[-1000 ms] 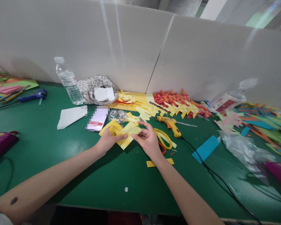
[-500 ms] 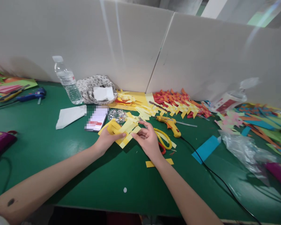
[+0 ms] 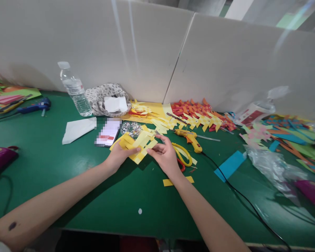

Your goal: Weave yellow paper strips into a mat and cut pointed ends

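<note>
Above the green table, my left hand (image 3: 118,158) grips the left side of a woven piece of yellow paper strips (image 3: 139,143), thumb on top. My right hand (image 3: 163,154) pinches a pale yellow strip at the right side of that piece between thumb and fingers. The strips cross each other, darker yellow at the left and paler at the right. Beside my right hand lie scissors with yellow handles (image 3: 188,159), partly hidden by it. A short yellow paper strip (image 3: 168,182) lies under my right wrist.
A yellow glue gun (image 3: 190,138) with a black cord lies to the right. Behind are a phone (image 3: 109,132), a round case of small beads (image 3: 131,128), a water bottle (image 3: 75,89) and woven paper fish (image 3: 199,120). Blue paper (image 3: 231,166) lies at the right.
Both hands hold the woven yellow paper in nearly the same place. The pale strip at my right fingers has shifted slightly; otherwise the view has only moved a little.
</note>
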Demonstrator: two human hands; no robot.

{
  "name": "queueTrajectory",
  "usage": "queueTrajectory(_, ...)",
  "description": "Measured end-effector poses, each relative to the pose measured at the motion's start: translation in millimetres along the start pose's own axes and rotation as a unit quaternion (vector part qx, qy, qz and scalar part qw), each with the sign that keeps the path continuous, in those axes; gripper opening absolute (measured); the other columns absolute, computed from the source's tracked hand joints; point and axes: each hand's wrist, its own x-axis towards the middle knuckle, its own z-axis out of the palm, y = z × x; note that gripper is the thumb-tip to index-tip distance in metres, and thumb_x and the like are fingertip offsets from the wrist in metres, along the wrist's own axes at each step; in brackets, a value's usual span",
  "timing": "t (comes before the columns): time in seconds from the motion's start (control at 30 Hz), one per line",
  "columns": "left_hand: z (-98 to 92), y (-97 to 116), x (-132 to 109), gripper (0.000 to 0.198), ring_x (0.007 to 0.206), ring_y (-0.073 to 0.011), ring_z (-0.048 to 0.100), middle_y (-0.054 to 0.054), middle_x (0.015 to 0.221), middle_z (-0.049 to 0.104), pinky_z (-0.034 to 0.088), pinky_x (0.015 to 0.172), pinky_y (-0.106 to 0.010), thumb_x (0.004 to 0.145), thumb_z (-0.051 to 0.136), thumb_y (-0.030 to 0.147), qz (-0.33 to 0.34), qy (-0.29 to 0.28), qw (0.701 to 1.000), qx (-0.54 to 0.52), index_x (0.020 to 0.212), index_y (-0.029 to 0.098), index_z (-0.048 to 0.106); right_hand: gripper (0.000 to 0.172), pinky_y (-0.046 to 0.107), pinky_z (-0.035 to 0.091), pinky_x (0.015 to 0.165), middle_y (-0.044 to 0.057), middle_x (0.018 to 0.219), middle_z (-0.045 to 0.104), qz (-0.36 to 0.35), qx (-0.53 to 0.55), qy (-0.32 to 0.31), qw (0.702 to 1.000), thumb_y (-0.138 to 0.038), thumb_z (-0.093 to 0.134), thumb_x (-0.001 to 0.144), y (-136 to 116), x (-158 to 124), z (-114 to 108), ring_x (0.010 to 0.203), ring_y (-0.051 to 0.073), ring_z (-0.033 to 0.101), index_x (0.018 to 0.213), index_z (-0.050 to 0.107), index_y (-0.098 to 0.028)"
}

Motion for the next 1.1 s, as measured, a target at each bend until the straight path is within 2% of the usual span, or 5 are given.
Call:
queueTrajectory(0.13, -0.6, -1, 1, 0.043, 0.087, -0.0214, 0.067, -0.006, 0.096, 0.071, 0.052, 0.082, -0.036, 0.058, 0.081, 0.027, -0.001, 0.001, 1.000, 0.004, 0.096, 0.017, 0.063, 0.062, 0.034, 0.056, 0.069, 0.000, 0.076, 0.070, 0.017, -0.006, -0.017, 1.000, -0.029, 0.077, 0.062, 1, 0, 1, 0.071, 0.020, 0.068, 0.114, 0.044, -0.025)
queueTrajectory(0.27, 0.5, 1, 1, 0.045, 0.088, -0.0219, 0.067, -0.006, 0.098, 0.071, 0.053, 0.082, -0.036, 0.059, 0.081, 0.027, 0.004, 0.001, 1.000, 0.007, 0.099, 0.017, 0.062, 0.059, 0.035, 0.056, 0.074, 0.002, 0.081, 0.071, 0.016, -0.009, -0.039, 0.999, -0.030, 0.075, 0.065, 3, -2, 2, 0.078, 0.021, 0.069, 0.116, 0.045, -0.025)
queueTrajectory(0.6, 6.7, 5, -3, 0.057, 0.096, -0.0235, 0.066, -0.009, 0.111, 0.068, 0.055, 0.083, -0.035, 0.063, 0.079, 0.028, 0.034, -0.040, 0.999, 0.002, 0.112, 0.020, 0.053, 0.060, 0.034, 0.056, 0.069, -0.001, 0.069, 0.070, -0.003, 0.021, 0.062, 0.998, -0.030, 0.078, 0.061, -5, 0, 0, 0.067, 0.019, 0.069, 0.110, 0.046, -0.024)
queueTrajectory(0.93, 7.5, 6, -6, 0.049, 0.098, -0.0255, 0.065, -0.009, 0.110, 0.068, 0.052, 0.087, -0.039, 0.062, 0.079, 0.026, 0.057, -0.042, 0.996, 0.051, 0.105, 0.017, 0.058, 0.062, 0.034, 0.056, 0.069, -0.002, 0.069, 0.069, 0.001, 0.053, 0.019, 0.998, -0.030, 0.078, 0.061, -1, -4, 10, 0.066, 0.019, 0.068, 0.112, 0.043, -0.024)
queueTrajectory(1.1, 7.3, 6, -5, 0.048, 0.099, -0.0254, 0.065, -0.009, 0.109, 0.069, 0.052, 0.087, -0.037, 0.061, 0.079, 0.025, 0.054, -0.045, 0.995, 0.065, 0.104, 0.017, 0.058, 0.068, 0.035, 0.056, 0.069, 0.001, 0.083, 0.069, 0.011, 0.082, 0.018, 0.996, -0.031, 0.081, 0.055, 0, -1, 10, 0.073, 0.020, 0.068, 0.110, 0.043, -0.024)
